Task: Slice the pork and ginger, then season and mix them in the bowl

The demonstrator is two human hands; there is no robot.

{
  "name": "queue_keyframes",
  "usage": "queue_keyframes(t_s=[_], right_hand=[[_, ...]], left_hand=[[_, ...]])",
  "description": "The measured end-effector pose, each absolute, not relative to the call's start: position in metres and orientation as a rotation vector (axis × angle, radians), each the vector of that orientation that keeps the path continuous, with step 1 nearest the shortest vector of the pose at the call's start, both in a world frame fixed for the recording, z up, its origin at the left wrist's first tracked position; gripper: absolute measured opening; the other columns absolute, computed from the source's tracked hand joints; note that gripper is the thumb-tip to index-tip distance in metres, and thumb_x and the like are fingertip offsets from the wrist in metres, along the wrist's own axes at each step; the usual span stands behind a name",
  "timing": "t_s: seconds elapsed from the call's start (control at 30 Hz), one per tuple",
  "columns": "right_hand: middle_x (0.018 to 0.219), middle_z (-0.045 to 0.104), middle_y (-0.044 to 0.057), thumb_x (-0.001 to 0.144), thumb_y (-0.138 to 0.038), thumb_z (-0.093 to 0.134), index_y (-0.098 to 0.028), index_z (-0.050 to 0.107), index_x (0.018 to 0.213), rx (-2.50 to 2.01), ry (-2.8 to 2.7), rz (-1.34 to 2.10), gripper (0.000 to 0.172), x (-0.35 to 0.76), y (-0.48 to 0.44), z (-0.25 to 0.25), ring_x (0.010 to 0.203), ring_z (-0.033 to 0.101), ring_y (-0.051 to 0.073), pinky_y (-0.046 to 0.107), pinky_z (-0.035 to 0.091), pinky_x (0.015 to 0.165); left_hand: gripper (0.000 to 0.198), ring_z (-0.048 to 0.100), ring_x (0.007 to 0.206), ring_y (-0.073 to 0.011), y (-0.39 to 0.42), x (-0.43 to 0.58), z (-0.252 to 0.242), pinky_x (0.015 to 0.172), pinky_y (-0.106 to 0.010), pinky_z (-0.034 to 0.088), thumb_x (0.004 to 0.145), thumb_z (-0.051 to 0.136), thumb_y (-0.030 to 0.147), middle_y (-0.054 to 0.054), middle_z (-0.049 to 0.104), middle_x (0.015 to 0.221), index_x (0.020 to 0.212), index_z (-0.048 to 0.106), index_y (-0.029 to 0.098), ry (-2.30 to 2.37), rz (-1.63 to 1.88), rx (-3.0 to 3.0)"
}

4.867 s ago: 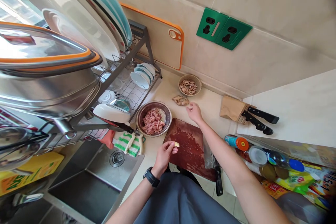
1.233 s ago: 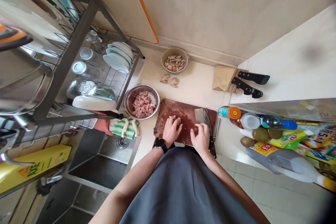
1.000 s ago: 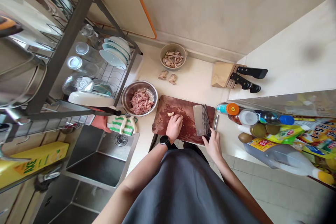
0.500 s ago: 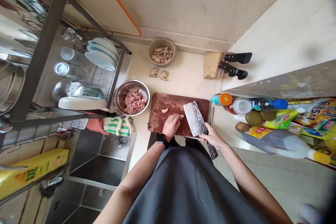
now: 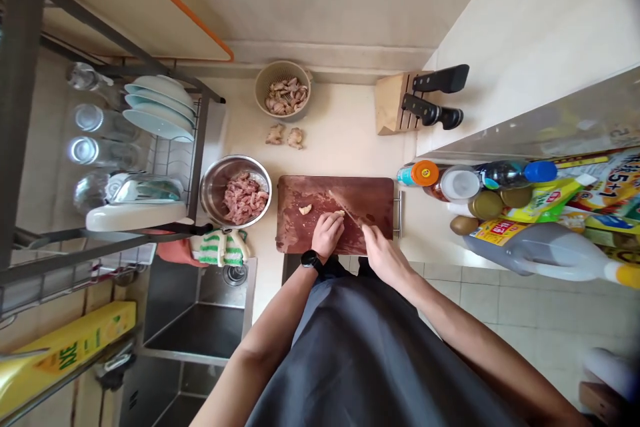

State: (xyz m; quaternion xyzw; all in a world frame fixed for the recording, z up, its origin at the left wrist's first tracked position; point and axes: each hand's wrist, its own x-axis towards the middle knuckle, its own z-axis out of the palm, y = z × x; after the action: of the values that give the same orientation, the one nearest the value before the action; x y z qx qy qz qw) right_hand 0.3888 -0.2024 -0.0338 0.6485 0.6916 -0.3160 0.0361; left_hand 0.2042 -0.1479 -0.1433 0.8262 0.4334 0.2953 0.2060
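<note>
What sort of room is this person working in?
It looks like a home kitchen: a steel sink, a wire dish rack holding plates, and a wooden knife block near a stained cutting board.

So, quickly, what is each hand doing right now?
Left hand: closed, fingers curled down on a small pale food piece.
Right hand: closed, holding a cleaver.

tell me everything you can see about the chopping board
The chopping board is a rectangular slab, dark reddish brown and wood-like, its top smeared with stains, with a metal bar handle on its right edge. It lies flat on the cream counter. A pale scrap sits on it, and the left hand rests on it.
</note>
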Motion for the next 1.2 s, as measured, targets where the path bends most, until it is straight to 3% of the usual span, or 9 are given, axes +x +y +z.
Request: queue_keyframes(t_s=[0.1,0.33,0.53,0.7,0.87,1.2], right_hand=[[0.127,0.057,0.018,0.095,-0.008,0.029,-0.014,0.029,0.148,1.777,2.137,-0.808,0.054,0.380,-0.200,-0.026,0.076,0.070,0.019,0.028,0.053,0.060],[0.135,0.052,0.023,0.097,-0.011,0.027,-0.010,0.032,0.148,1.582,2.167,-0.677,0.051,0.378,-0.196,-0.010,0.076,0.071,0.019,0.029,0.057,0.063],[0.134,0.052,0.024,0.098,-0.011,0.025,-0.009,0.035,0.144,1.561,2.107,-0.786,0.047,0.374,-0.182,-0.013,0.080,0.071,0.020,0.029,0.056,0.066],[0.127,0.057,0.019,0.098,-0.011,0.026,-0.012,0.040,0.137,1.591,2.067,-0.963,0.042,0.369,-0.151,-0.040,0.083,0.070,0.020,0.030,0.056,0.071],[0.135,0.053,0.022,0.098,-0.010,0.027,-0.010,0.033,0.146,1.632,2.079,-0.951,0.049,0.376,-0.168,-0.045,0.092,0.070,0.022,0.030,0.056,0.072],[0.139,0.051,0.024,0.098,-0.012,0.026,-0.010,0.035,0.146,1.486,2.075,-0.897,0.049,0.379,-0.178,-0.023,0.081,0.072,0.020,0.029,0.057,0.068]], left_hand=[[0.013,0.064,0.100,-0.0209,-0.149,0.202,-0.145,0.090,-0.039,0.054,0.095,0.057,0.019,-0.009,0.071,0.099,0.100,0.069,0.018,1.197,0.791,2.321],[0.015,0.066,0.093,-0.0201,-0.151,0.200,-0.147,0.084,-0.035,0.055,0.096,0.057,0.026,-0.007,0.070,0.088,0.095,0.070,0.019,1.209,0.800,2.280],[0.016,0.067,0.094,-0.0201,-0.152,0.199,-0.147,0.084,-0.035,0.056,0.096,0.057,0.028,-0.008,0.071,0.093,0.096,0.070,0.020,1.241,0.734,2.234],[0.014,0.067,0.100,-0.0191,-0.152,0.199,-0.146,0.090,-0.036,0.056,0.096,0.057,0.023,-0.008,0.072,0.101,0.100,0.069,0.019,1.221,0.765,2.236],[0.017,0.067,0.102,-0.0199,-0.152,0.197,-0.145,0.090,-0.038,0.056,0.096,0.055,0.021,-0.009,0.072,0.104,0.106,0.068,0.019,1.198,0.783,2.227],[0.013,0.068,0.095,-0.0190,-0.152,0.196,-0.146,0.086,-0.034,0.057,0.095,0.058,0.025,-0.008,0.073,0.096,0.100,0.070,0.020,1.210,0.767,2.185]])
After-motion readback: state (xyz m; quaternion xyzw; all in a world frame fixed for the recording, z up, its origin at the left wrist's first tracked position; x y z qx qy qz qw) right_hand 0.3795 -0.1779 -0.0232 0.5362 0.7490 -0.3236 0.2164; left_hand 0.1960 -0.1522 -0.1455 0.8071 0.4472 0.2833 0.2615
